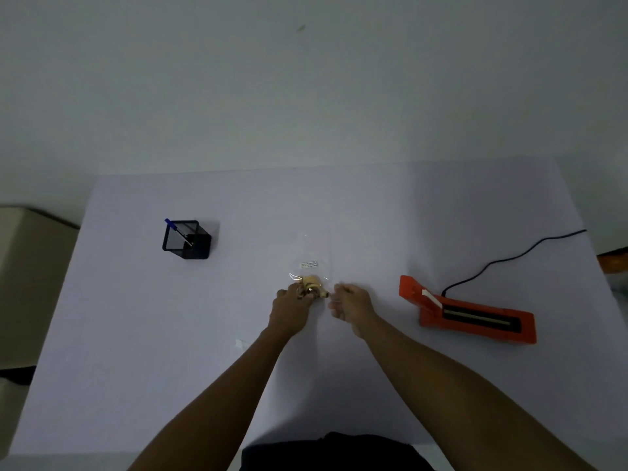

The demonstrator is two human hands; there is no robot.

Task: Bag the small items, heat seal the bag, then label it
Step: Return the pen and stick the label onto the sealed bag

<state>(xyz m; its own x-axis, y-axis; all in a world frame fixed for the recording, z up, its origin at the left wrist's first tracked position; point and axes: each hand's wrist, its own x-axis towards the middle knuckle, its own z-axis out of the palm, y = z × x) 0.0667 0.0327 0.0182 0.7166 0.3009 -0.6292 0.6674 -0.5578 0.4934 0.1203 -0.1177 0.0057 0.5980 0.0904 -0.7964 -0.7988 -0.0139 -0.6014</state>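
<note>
A clear plastic bag [314, 253] lies flat in the middle of the table, with a small white printed label [308, 265] on it. A clump of small tan items [312, 283] sits at the bag's near end. My left hand [291, 305] is closed on these items at the bag's mouth. Just right of it, my right hand [351, 300] pinches the near edge of the bag. An orange heat sealer [472, 312] lies to the right with its lid raised and its dark sealing strip showing.
A black mesh pen holder [187, 240] with a blue pen [176, 230] stands at the left. The sealer's black cord [509, 258] runs off the table's right edge. A small white scrap [239, 342] lies near my left forearm. A beige object [30, 283] stands beside the table's left edge.
</note>
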